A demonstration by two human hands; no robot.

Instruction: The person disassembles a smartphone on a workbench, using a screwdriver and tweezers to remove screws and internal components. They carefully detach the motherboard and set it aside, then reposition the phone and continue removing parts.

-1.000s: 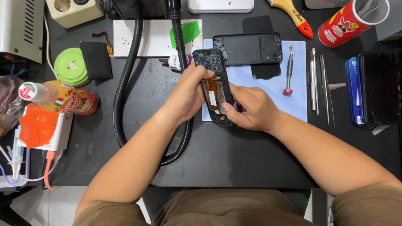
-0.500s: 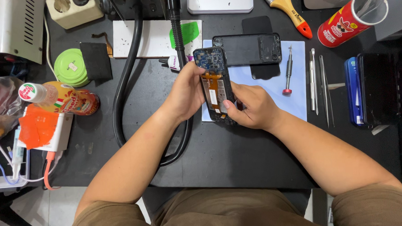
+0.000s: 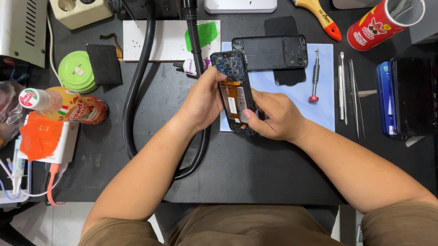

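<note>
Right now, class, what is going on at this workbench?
A person seated at a black table holds an opened phone in both hands, its circuit board and orange ribbon cable exposed. The left hand steadies its side; the right hand presses a thumb on the lower part. The removed back cover lies on a pale blue mat, beside a red-tipped screwdriver and tweezers.

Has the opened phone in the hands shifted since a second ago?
No real shift. The opened phone sits as before against the black back cover on the blue mat, gripped by the left hand and right hand.
</note>
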